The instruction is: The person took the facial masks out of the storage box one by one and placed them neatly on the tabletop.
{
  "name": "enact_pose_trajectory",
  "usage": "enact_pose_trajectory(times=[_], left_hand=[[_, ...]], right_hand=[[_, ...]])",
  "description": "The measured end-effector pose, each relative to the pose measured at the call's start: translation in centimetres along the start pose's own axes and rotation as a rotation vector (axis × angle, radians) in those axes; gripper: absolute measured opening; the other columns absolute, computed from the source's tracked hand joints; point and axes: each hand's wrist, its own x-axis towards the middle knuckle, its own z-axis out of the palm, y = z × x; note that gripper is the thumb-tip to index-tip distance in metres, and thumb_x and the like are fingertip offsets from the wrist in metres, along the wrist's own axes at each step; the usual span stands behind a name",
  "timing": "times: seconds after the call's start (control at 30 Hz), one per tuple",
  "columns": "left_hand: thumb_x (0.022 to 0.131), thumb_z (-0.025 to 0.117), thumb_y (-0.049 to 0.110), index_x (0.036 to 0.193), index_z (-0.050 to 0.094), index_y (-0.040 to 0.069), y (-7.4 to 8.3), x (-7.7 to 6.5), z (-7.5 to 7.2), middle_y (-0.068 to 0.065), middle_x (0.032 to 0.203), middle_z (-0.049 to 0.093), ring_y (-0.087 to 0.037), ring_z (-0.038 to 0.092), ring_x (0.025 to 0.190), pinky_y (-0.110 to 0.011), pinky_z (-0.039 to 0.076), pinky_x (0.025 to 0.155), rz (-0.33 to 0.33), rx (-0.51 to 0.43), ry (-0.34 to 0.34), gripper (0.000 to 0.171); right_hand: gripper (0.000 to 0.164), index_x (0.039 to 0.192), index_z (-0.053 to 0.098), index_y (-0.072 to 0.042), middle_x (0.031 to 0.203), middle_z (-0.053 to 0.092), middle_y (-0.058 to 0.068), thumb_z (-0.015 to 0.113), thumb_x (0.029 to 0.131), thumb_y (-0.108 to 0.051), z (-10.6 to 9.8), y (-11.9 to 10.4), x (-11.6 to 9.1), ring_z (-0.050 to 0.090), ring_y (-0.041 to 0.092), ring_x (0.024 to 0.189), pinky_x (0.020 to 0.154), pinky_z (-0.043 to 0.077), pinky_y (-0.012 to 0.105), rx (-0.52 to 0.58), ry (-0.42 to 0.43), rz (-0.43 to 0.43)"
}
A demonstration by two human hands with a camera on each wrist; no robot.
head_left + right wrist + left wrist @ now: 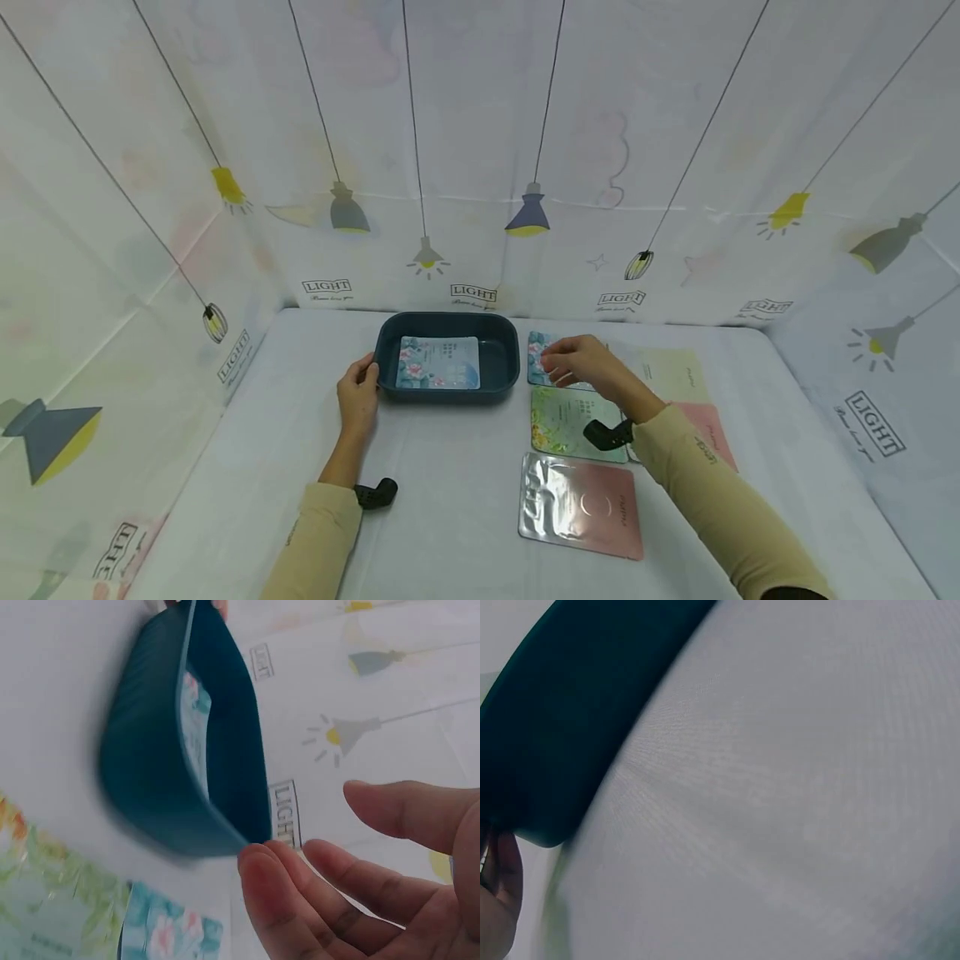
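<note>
A dark teal plastic basin (498, 360) stands at the back middle of the table, with a blue floral sheet-mask packet (438, 363) lying flat inside. My left hand (357, 402) pinches the basin's left wall between thumb and fingers. To the right of the basin, my right hand (587, 365) hovers with loosely bent fingers and nothing in its grasp. Beneath it lies another blue floral packet (537, 358), partly hidden by the hand. In the right wrist view the thumb (405, 810) stands apart from the fingers, near the basin's corner.
A green floral packet (566, 421) lies in front of the blue one. Nearer the front is a silver and pink packet (577, 504). Further right are a pale yellow packet (675, 372) and a pink packet (712, 433), partly behind my right forearm. A lamp-printed curtain (465, 150) surrounds the table.
</note>
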Motion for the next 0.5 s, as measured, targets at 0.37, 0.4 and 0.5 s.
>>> enact_pose_trajectory(times=[0.37, 0.4, 0.5], left_hand=[[0.102, 0.049, 0.019, 0.133, 0.056, 0.003, -0.4, 0.2, -0.2, -0.017, 0.130, 0.059, -0.016, 0.051, 0.104, -0.010, 0.045, 0.070, -0.036, -0.015, -0.008, 0.035], [0.102, 0.049, 0.019, 0.133, 0.056, 0.003, -0.3, 0.2, -0.2, -0.017, 0.130, 0.059, -0.017, 0.051, 0.104, -0.010, 0.046, 0.070, -0.037, -0.020, -0.009, 0.035], [0.102, 0.049, 0.018, 0.133, 0.056, 0.003, -0.1, 0.3, -0.2, -0.017, 0.129, 0.059, -0.018, 0.052, 0.106, -0.010, 0.047, 0.072, -0.034, -0.022, -0.015, 0.035]], right_hand=[[0.040, 0.128, 0.057, 0.007, 0.131, 0.058, 0.030, 0.059, 0.096, -0.016, 4.6, -2.3, 6.3, 0.062, 0.041, 0.113, 0.088, 0.057, 0.038, 0.088, 0.002, 0.051], [0.040, 0.128, 0.057, 0.007, 0.131, 0.058, 0.029, 0.059, 0.096, -0.016, 4.9, -2.4, 6.7, 0.061, 0.042, 0.114, 0.088, 0.056, 0.038, 0.089, -0.003, 0.057], [0.040, 0.128, 0.057, 0.007, 0.130, 0.058, 0.029, 0.060, 0.096, -0.017, 5.7, -2.7, 8.0, 0.061, 0.041, 0.114, 0.092, 0.055, 0.041, 0.064, -0.019, 0.080]])
